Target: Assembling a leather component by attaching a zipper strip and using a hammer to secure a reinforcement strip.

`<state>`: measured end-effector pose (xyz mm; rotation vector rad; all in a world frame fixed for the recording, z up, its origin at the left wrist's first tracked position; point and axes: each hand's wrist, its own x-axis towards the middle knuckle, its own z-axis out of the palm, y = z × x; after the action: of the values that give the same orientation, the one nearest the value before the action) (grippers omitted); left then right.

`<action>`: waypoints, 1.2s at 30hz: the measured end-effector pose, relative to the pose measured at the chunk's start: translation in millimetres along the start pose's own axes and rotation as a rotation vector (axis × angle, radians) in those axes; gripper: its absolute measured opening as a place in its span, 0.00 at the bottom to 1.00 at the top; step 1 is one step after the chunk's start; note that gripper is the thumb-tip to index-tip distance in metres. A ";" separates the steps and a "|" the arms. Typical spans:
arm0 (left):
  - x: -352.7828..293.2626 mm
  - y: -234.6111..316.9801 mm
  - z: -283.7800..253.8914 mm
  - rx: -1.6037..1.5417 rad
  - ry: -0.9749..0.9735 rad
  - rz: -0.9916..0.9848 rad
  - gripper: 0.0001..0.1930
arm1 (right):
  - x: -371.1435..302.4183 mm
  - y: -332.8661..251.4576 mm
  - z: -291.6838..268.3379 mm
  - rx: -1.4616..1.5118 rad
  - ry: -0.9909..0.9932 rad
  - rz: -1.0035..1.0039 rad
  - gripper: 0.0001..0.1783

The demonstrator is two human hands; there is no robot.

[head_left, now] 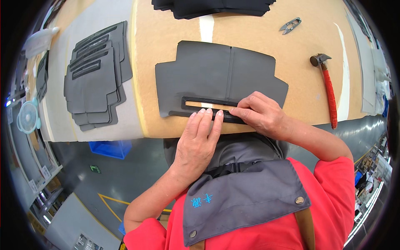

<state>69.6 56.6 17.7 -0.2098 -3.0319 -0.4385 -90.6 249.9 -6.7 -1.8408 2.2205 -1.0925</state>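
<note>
A dark grey, leather-like panel [200, 77] with stepped corners lies flat in front of me. It has a vertical seam and, near its front edge, a long slot with a black border. My left hand [196, 141] rests on the strip below the slot, its fingers stretched out and pressing flat. At the slot's right end, my right hand [263, 116] pinches the black border between thumb and bent index finger. The right hand's other fingers are curled, and the border beneath it is partly hidden.
Similar slotted grey panels [93, 89] lie overlapped at the left. A black stack [214, 7] sits at the far edge. To the right are a red-handled hammer [328, 89] and small thread snips [290, 26]. A blue crate [110, 148] stands below the table [146, 50].
</note>
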 end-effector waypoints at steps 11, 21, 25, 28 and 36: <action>1.4 3.1 2.0 -0.018 0.019 -0.026 0.34 | 1.2 -2.6 -5.7 -0.162 -0.033 -0.144 0.21; -0.3 4.7 0.9 -0.048 -0.024 -0.049 0.40 | -2.2 -1.4 -1.2 -0.171 0.012 -0.180 0.23; -0.4 6.9 2.0 -0.034 -0.024 -0.053 0.40 | -4.7 -1.1 0.3 -0.176 0.012 -0.171 0.22; 1.4 8.2 0.9 -0.024 -0.032 -0.064 0.39 | -11.6 2.5 -2.1 -0.079 0.032 -0.072 0.23; 4.0 14.9 0.8 0.016 -0.025 -0.077 0.34 | -16.9 0.8 -7.4 -0.118 0.017 -0.088 0.25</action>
<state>67.8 71.5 21.4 -0.0983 -3.0754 -0.4195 -89.9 268.3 -8.1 -2.0012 2.2801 -1.0142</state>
